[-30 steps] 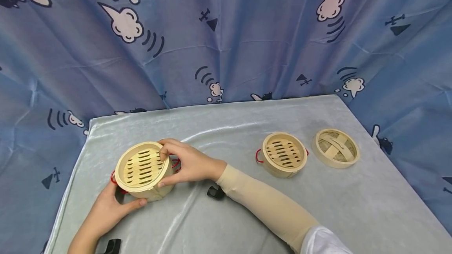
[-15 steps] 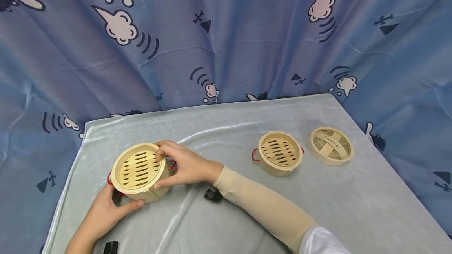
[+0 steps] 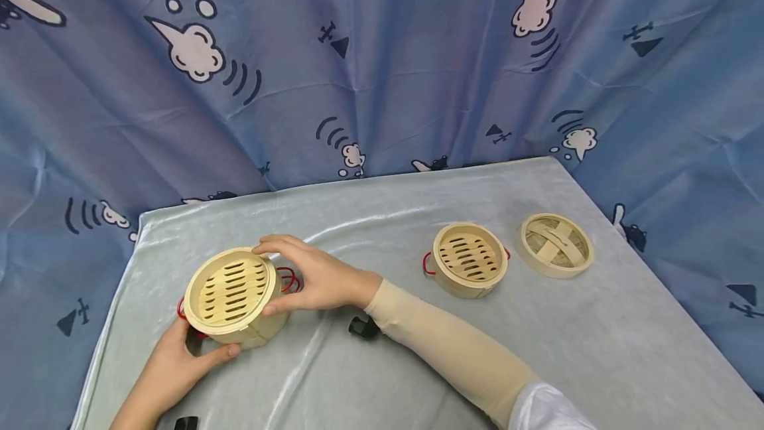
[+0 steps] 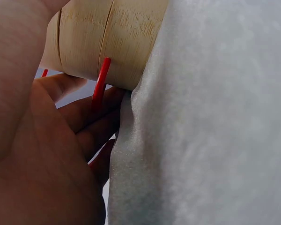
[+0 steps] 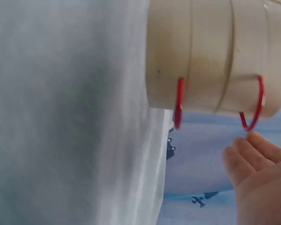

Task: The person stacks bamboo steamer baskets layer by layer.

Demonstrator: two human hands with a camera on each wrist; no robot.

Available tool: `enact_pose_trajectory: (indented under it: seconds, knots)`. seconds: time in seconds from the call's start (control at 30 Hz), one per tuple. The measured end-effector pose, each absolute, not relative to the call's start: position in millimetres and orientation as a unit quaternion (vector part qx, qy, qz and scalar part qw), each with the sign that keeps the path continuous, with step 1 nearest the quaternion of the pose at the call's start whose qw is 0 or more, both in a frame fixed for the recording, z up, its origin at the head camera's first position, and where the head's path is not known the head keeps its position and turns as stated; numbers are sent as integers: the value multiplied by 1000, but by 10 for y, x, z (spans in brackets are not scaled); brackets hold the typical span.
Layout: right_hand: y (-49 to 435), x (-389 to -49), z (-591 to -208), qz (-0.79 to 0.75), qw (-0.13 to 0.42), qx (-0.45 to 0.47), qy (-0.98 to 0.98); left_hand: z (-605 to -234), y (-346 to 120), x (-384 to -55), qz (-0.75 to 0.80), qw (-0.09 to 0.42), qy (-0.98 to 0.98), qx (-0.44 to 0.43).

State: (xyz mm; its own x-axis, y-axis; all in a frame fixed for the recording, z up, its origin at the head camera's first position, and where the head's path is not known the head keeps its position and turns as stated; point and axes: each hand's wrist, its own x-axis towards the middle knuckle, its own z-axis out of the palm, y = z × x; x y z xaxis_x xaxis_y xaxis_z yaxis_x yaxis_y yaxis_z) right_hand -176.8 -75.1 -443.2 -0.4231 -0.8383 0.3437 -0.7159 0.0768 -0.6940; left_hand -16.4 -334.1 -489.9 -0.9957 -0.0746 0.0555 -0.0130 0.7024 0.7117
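Left grip (image 3: 175, 369), at seven o'clock, and right grip (image 3: 318, 277), at three, both clasp the pale-yellow, round, stacked bamboo steamer (image 3: 234, 294).

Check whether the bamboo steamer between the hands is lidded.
Unlidded: the bamboo steamer shows its slotted rack; a lid lies apart.
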Motion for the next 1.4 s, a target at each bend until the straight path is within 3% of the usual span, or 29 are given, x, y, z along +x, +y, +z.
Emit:
enact_pose_trajectory:
  seconds: [0.23, 0.67, 1.4]
  knots:
    - [-567, -1726, -4250, -411, 74, -506, 755, -4902, -3319, -142, -393, 35, -918, 27]
    - [-105, -1639, -3978, -384, 26, -508, 771, -4882, -3322, -137, -385, 45, -921, 30]
    - [859, -1735, -3955, -372, 11, -448, 813, -4863, -3308, -125, -396, 44, -917, 26]
